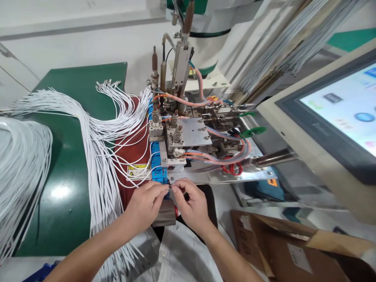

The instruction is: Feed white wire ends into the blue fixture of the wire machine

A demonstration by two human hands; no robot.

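Workpiece (170,187), between left hand (146,204) and right hand (193,203)

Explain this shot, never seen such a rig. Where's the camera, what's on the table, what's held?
There's no robot: a person works with bare hands, and the single picture comes from a camera worn on the head, looking forward and down. The left hand and right hand meet at the fingertips, seemingly pinching a small dark piece, too tiny to identify. Beyond them is a metal machine edged with blue blocks. White cables run from those onto a green table. A screen stands at right.
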